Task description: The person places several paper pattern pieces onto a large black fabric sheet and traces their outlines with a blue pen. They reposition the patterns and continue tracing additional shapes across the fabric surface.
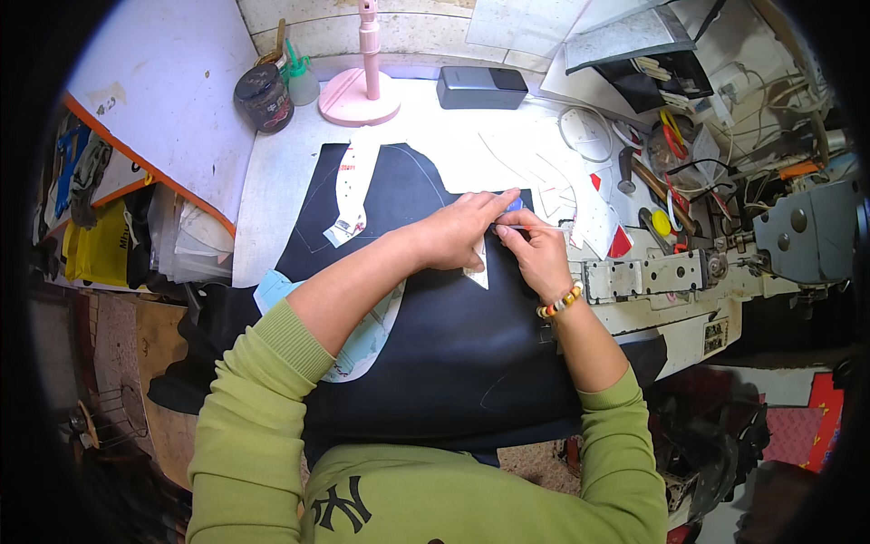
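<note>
A large sheet of black material (435, 335), leather-like, drapes over the table and toward my lap. My left hand (462, 227) lies stretched out on a narrow pale pattern piece (478, 272), pressing it against the black sheet. Close against its fingertips, my right hand (536, 249) pinches a thin pen-like marker (540, 227). The marker's tip is hidden between the hands. A small blue patch (516, 206) shows there, too covered to name. A curved white pattern piece (355, 181) rests on the sheet farther left. Beneath my left forearm, a light blue pattern piece (376, 331) is partly covered.
A sewing machine (797, 238) stands at the right. Near it lie a hammer (627, 170), scissors (672, 134) and other tools. Along the back are a dark jar (265, 95), a green-topped bottle (302, 83), a pink stand (360, 98) and a grey-black box (481, 88).
</note>
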A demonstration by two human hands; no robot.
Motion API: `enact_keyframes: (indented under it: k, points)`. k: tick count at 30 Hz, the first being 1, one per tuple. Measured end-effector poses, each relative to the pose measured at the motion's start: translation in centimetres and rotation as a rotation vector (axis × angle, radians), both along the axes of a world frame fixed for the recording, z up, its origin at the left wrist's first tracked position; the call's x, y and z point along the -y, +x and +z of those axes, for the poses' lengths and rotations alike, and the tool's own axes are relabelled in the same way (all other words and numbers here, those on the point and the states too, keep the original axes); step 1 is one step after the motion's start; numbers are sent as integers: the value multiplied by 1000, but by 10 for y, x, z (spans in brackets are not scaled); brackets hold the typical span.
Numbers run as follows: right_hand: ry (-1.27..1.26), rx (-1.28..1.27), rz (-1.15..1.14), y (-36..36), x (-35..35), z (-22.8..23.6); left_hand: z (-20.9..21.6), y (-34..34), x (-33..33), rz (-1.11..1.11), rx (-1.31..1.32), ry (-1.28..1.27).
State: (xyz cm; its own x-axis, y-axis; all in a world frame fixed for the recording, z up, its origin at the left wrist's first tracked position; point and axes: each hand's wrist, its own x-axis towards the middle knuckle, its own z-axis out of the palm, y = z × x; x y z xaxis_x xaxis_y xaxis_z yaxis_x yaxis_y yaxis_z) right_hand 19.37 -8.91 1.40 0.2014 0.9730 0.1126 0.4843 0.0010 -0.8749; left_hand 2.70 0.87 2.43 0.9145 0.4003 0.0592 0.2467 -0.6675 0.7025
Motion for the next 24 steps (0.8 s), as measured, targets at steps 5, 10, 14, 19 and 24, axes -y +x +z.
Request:
enact_keyframes:
  k: [5, 10, 14, 19, 24]
  points:
    - [39, -43, -15, 0, -2, 3, 1, 0, 0, 6, -1, -3]
    - [37, -43, 25, 3, -4, -1, 0, 1, -1, 3, -27, -13]
    - [46, -12, 43, 4, -7, -5, -1, 0, 0, 9, -4, -9]
    - [-3, 43, 44, 7, -8, -4, 1, 0, 0, 9, -33, -20]
    - [61, 56, 38, 7, -14, -4, 0, 0, 0, 12, -31, 6]
